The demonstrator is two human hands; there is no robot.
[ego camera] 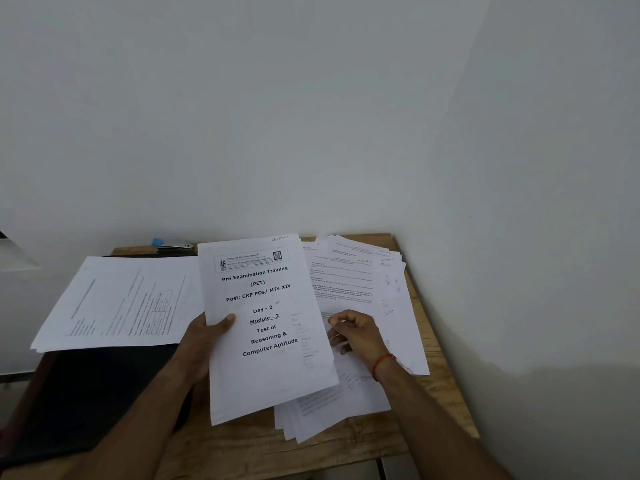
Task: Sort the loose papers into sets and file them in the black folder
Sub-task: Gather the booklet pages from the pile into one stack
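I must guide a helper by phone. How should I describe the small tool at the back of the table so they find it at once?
Find the wooden table in the corner and follow its far edge, by the wall. Behind the black folder, left of the held-up Pre Examination Training set, lies a stapler: the only metal thing there, silver with a light blue end.

White printed cover sheet [266, 327] reads "Pre Examination Training (PET), Post: CRP POs/ MTs-XIV, Day - 2, Module - 2, Test of Reasoning & Computer Aptitude"

Hands: left hand [204, 336], right hand [356, 332] — two. Black folder [104, 386] one, stapler [173, 244] one, paper stacks [114, 306] three.
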